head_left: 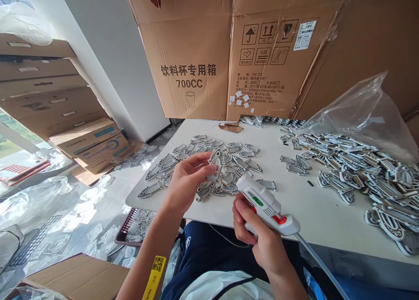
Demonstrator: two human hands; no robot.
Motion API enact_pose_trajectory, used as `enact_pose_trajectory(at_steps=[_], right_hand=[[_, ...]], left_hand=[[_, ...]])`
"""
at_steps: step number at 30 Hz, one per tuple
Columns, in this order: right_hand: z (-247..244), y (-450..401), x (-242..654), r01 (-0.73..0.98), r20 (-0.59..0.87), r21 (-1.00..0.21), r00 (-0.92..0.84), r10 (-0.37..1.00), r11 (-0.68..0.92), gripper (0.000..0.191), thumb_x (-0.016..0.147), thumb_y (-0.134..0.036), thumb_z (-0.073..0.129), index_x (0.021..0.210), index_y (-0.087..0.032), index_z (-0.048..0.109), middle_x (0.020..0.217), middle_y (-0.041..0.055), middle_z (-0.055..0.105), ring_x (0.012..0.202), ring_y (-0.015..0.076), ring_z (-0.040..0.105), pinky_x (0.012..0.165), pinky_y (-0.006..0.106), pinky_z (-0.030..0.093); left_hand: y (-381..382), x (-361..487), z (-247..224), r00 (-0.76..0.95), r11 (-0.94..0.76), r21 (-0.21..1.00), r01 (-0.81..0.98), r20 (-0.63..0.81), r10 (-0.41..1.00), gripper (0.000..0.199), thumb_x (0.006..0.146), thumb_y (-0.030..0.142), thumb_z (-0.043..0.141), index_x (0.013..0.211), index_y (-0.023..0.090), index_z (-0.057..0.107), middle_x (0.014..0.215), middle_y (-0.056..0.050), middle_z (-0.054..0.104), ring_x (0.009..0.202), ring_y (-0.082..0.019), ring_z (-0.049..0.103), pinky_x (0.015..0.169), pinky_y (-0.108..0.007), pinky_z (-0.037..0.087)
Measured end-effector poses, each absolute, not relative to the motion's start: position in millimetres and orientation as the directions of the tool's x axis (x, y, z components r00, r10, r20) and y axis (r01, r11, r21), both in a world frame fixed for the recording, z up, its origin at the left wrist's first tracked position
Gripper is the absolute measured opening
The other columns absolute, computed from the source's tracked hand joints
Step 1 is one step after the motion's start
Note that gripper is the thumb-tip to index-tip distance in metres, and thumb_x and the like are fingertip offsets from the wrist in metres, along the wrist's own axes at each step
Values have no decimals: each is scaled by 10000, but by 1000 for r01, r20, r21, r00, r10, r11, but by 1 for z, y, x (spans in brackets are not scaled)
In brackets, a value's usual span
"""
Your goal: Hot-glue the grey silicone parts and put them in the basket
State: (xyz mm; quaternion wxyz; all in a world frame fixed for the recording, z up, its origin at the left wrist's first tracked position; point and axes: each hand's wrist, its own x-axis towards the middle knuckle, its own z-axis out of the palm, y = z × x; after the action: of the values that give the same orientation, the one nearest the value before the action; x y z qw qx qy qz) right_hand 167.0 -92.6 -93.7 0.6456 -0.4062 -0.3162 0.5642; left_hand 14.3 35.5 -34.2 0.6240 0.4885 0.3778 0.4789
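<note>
Between its thumb and fingers, my left hand [188, 178] pinches a small grey-white flat piece [216, 161], raised over the table. My right hand [253, 226] wraps round the grip of a white glue gun [266, 206] with a green label and red parts. The gun's front end points up and left, close to the held piece but apart from it. Behind and below my left hand, many similar grey pieces [165, 162] lie spread on the white table [291, 204]. A translucent glue stick [322, 265] sticks out of the gun's rear.
A large heap of grey pieces [360, 160] covers the table's right side, with a clear plastic bag [363, 103] behind. Tall cardboard boxes [193, 38] stand along the back edge. A basket [122, 230] of pieces sits below the left edge; plastic litters the floor.
</note>
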Motion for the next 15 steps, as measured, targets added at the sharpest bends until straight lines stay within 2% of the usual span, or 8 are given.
enact_pose_trajectory(at_steps=[4,8,12,15], right_hand=[[-90,-97,168,-513,19,-850,192,981,117,340,1078,-485,804,923,-219,659,743,-76,540,495,47,238,525,298,170],[-89,-98,167,-528,67,-830,222,973,178,322,1088,-500,780,948,-234,666,722,-84,527,491,60,246,530,304,175],[-90,-98,167,-458,103,-867,222,970,196,378,1121,-542,717,908,-252,600,622,-100,438,512,100,296,555,305,225],[-89,-97,162,-417,99,-889,234,967,192,417,1095,-609,735,927,-270,559,585,-119,384,520,111,270,533,283,229]], left_hand=[[33,16,-30,269,132,957,-257,-61,961,460,738,308,1045,1147,215,857,1007,-40,824,830,-143,755,664,-213,595],[29,17,-30,294,140,957,-252,-62,954,482,747,327,1048,1168,213,842,1013,-40,826,826,-152,759,681,-233,607],[30,26,-39,293,4,983,-181,50,955,382,797,313,1016,1125,204,854,990,-37,842,888,-157,790,826,-251,642],[44,49,-46,382,-132,991,0,122,916,343,868,350,942,1163,201,849,985,-63,864,950,-228,833,878,-334,673]])
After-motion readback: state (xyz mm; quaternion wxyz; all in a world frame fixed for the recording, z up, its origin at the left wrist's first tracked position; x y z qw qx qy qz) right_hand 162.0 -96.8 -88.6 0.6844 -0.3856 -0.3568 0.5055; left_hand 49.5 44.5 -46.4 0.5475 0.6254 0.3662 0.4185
